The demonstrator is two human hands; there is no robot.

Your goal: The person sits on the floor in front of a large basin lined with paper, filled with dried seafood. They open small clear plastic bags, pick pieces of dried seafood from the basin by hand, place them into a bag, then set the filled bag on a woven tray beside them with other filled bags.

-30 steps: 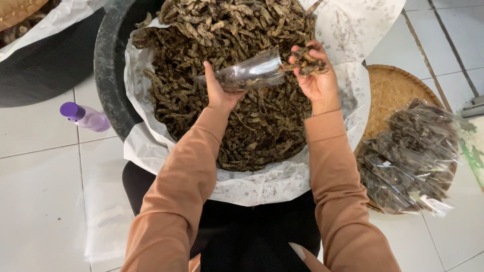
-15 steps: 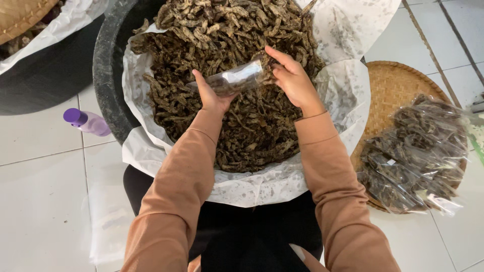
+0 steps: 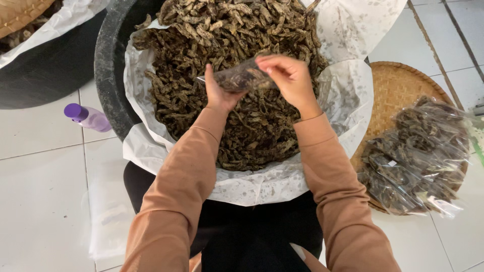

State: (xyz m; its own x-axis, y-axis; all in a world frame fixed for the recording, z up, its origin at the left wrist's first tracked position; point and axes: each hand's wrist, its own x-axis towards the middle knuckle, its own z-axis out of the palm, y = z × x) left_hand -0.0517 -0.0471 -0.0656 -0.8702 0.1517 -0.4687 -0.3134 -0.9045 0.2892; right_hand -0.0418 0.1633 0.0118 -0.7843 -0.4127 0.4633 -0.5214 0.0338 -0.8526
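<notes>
A big black tub (image 3: 108, 75) lined with white paper (image 3: 262, 186) is heaped with dark brown dried strips (image 3: 201, 60). Above the heap my left hand (image 3: 219, 93) grips one end of a small clear plastic bag (image 3: 237, 78) partly filled with the strips. My right hand (image 3: 287, 75) is at the bag's other end, fingers pinched at its mouth. Both arms wear tan sleeves.
A round woven tray (image 3: 398, 85) at the right carries several filled clear bags (image 3: 418, 151). A small purple-capped bottle (image 3: 88, 117) lies on the white tiled floor left of the tub. Another black tub (image 3: 45, 75) stands at the upper left. Flat plastic sheets (image 3: 108, 221) lie lower left.
My right hand moved from the bag's right end, holding strips, to the bag's mouth. The bag now shows more brown strips inside and sits lower over the heap.
</notes>
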